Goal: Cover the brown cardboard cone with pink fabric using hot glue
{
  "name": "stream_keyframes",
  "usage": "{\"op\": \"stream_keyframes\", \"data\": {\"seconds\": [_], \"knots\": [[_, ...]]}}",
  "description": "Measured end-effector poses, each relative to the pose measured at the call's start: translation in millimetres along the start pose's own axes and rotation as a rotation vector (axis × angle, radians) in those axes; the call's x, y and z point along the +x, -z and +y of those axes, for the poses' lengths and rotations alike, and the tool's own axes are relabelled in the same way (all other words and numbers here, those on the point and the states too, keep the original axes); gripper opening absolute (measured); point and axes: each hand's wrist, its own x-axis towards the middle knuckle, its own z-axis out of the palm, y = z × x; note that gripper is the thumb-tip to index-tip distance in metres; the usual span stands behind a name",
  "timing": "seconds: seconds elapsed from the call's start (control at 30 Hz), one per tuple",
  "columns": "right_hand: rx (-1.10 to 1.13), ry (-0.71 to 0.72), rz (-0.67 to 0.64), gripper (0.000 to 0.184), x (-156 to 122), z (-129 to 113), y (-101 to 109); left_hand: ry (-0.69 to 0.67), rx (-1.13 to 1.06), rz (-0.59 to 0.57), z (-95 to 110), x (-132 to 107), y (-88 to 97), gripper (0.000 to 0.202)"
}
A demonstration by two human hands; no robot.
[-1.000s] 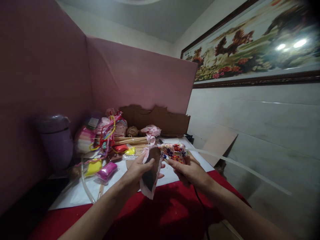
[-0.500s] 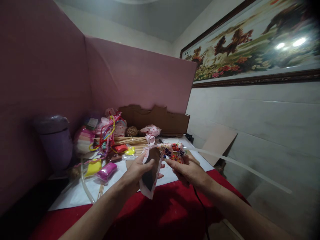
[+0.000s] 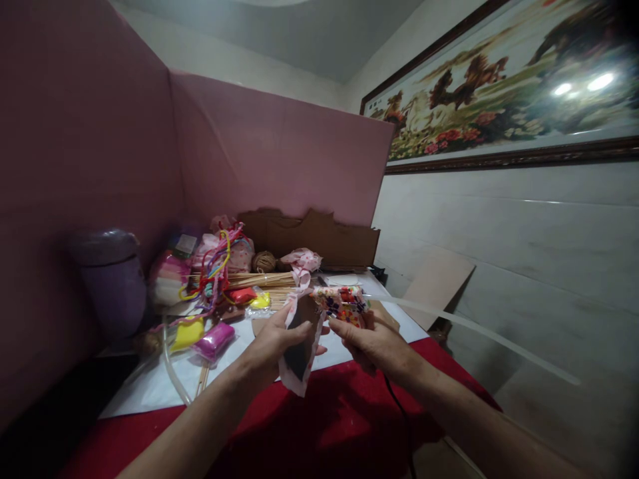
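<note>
Left hand (image 3: 282, 336): clamped on the pink-edged panel (image 3: 298, 362), my thumb across its dark face, fingers behind.
Right hand (image 3: 377, 342): closed round the flower-patterned glue gun (image 3: 344, 307), apart from my left.
Gun tip: at the panel's upper right edge; I can't tell whether they touch.
Panel: held up over the white sheet (image 3: 239, 342) and red cloth (image 3: 349, 419).
Glue stick (image 3: 464, 322): trailing out to my right.

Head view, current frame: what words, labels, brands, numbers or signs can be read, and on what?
No text is readable.
Small dark marks on the framed picture: too small to read.
Pale rectangle, perhaps a label, at back left: too blurred.
Floral-patterned tool in the right hand: no lettering visible.
</note>
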Motion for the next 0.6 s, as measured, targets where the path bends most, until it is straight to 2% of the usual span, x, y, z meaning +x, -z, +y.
{"op": "stream_keyframes", "data": {"seconds": [0.37,0.6], "knots": [[-0.097,0.001,-0.016,0.049,-2.7,-4.4,-2.6,0.003,0.017,-0.012,0.0,-0.7,-0.2,0.049],[-0.073,0.002,-0.029,0.046,-2.4,-0.5,-2.2,-0.004,0.039,-0.014,2.3,-1.1,-2.1,0.049]]}}
